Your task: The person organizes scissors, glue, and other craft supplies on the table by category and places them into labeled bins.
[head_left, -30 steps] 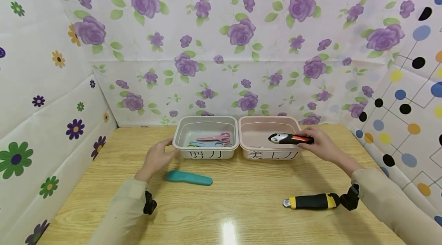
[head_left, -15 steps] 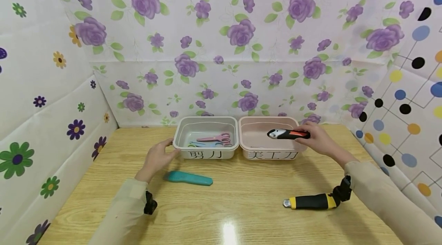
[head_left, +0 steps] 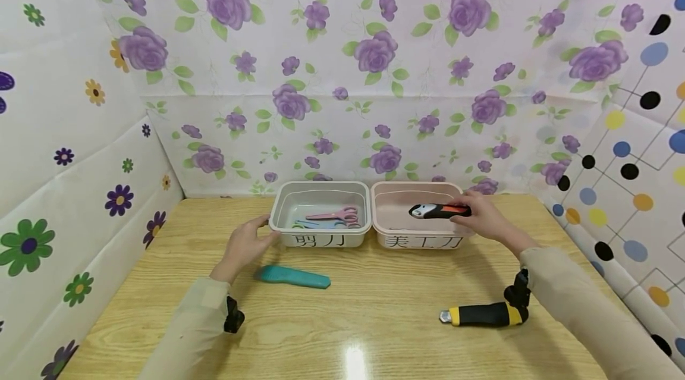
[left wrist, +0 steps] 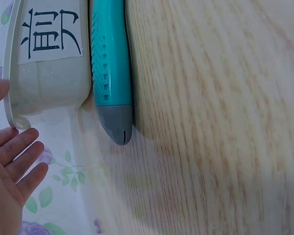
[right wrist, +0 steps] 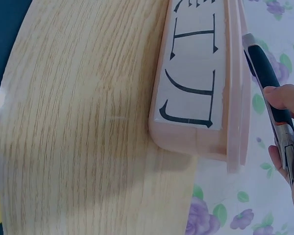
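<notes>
Over the pink bin (head_left: pixel 396 226), my right hand (head_left: pixel 484 217) pinches a black, white and orange utility knife (head_left: pixel 440 211), held level with its nose pointing left. The right wrist view shows the thumb on the knife's (right wrist: pixel 264 68) black side, above the bin's rim. My left hand (head_left: pixel 246 246) is at the left corner of the white bin (head_left: pixel 321 239), and in the left wrist view its fingers (left wrist: pixel 19 147) are fairly straight beside the rim. Pink scissors (head_left: pixel 334 214) and blue scissors (head_left: pixel 321 223) lie in the white bin.
A teal cutter (head_left: pixel 294 276) with a grey tip lies on the wooden table (head_left: pixel 374 308) before the white bin. Nearer at the right is a black-and-yellow utility knife (head_left: pixel 481 314), its end overlapped by the wrist camera (head_left: pixel 518 291). Flowered cloth (head_left: pixel 342 71) stands behind.
My right hand has carried the utility knife a little to the left, further over the pink bin. The left hand keeps its place at the white bin.
</notes>
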Available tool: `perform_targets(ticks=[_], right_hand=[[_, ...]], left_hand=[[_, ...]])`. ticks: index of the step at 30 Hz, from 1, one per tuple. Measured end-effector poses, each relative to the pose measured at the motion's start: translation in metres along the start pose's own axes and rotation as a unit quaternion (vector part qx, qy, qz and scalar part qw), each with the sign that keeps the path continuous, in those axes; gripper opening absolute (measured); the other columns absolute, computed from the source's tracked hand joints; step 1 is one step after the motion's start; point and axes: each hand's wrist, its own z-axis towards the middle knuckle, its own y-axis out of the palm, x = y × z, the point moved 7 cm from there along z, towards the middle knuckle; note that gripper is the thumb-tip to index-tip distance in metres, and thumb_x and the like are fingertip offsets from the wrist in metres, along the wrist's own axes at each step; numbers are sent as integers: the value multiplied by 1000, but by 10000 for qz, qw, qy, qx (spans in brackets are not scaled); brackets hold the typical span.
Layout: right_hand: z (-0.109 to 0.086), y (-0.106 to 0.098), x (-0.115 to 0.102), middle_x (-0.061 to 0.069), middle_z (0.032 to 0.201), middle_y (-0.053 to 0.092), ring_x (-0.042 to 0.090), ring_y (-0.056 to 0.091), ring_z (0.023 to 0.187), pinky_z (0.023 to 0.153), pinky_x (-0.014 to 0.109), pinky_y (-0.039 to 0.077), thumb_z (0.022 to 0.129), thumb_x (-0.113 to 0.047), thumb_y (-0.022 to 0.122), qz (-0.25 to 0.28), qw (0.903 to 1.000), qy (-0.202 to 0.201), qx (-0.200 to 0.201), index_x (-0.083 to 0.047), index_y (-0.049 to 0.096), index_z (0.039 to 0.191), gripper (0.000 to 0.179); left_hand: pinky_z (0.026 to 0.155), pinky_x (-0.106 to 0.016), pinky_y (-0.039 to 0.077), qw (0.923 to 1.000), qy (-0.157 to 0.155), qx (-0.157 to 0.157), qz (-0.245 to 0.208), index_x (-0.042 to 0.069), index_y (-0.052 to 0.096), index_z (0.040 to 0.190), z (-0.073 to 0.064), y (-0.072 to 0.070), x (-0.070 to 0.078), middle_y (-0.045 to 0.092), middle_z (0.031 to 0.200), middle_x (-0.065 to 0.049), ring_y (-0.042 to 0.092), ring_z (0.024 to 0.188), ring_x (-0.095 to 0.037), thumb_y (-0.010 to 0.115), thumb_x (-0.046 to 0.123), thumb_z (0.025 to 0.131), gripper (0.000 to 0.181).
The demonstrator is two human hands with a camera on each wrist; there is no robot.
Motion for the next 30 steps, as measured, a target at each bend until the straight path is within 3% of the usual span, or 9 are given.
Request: perform_targets(ticks=[21,30], right_hand=[[17,31,-1,19,103,54,23,53,79,68,37,44,77,-6,70,175,9994,-7,-295,4,64,103,29],[21,41,2,14,92,54,19,49,77,68,36,43,75,-2,70,343,9985,-71,-432,5,65,101,28]], left_hand=[[87,-55,41,9999,-96,-39,37,3,51,127,0,0,-2,60,116,-17,54,107,-38,62,35,84,55],[90,-55,40,9999,-126,-27,18,3,51,127,1,0,-1,60,117,-17,53,109,-37,62,33,84,53]])
